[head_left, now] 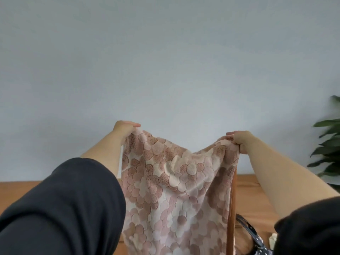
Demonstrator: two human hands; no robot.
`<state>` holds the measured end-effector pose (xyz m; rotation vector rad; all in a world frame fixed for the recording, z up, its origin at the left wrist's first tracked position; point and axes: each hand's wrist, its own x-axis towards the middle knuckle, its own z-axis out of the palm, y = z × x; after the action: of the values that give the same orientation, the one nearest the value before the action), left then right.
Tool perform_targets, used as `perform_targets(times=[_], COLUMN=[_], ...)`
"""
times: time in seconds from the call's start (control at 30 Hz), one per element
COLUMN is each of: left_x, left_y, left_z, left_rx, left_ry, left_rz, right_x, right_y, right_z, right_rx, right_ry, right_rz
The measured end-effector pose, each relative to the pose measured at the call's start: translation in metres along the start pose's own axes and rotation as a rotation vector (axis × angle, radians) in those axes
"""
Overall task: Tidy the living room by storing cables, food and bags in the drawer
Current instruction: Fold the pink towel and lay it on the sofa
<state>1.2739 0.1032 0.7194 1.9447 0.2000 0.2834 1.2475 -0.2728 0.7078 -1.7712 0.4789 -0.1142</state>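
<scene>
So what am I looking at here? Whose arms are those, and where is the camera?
The camera sits on a person's head and looks forward and down, so you see their own two arms. There is only this one picture. The left hand and the right hand each pinch a top corner of a fluffy pink flowery blanket, holding it up before a pale wall. Behind it lies a brown surface. A dark spotted bag peeks out at the lower right, and a green plant stands at the right edge.
</scene>
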Motion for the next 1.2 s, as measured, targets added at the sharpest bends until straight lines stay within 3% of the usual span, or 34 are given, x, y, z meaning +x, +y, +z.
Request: perform_targets(times=[0.27, 0.43, 0.5, 0.63, 0.7, 0.8, 0.93, 1.03, 1.2], left_x=[-0.017, -0.029, -0.032, -0.027, -0.026, -0.021, -0.025, -0.028, -0.036], left_y=[0.003, -0.004, -0.006, -0.008, -0.006, 0.001, 0.009, 0.011, 0.005], left_z=[0.021, 0.033, 0.034, 0.028, 0.024, 0.014, 0.002, 0.001, 0.002], left_rx=[0.18, 0.256, 0.272, 0.428, 0.542, 0.635, 0.777, 0.854, 1.112], left_ry=[-0.185, -0.234, -0.237, -0.188, -0.186, -0.165, -0.008, 0.056, 0.076], left_rz=[0.045, 0.071, 0.095, 0.217, 0.286, 0.348, 0.368, 0.349, 0.293], right_x=[-0.02, -0.011, -0.012, -0.008, -0.01, -0.011, -0.007, -0.015, -0.023], right_y=[-0.002, 0.011, 0.012, 0.012, 0.013, 0.015, 0.021, 0.024, 0.03], right_z=[0.002, 0.008, 0.007, -0.009, -0.02, -0.027, -0.034, -0.032, -0.019], right_rx=[-0.304, 0.003, 0.023, -0.139, -0.204, -0.474, -0.868, -1.242, -1.439], right_ry=[-0.129, -0.106, -0.123, -0.076, -0.141, -0.262, -0.325, -0.251, 0.172], right_rz=[0.034, -0.022, -0.035, -0.068, -0.023, 0.016, 0.001, -0.094, -0.327])
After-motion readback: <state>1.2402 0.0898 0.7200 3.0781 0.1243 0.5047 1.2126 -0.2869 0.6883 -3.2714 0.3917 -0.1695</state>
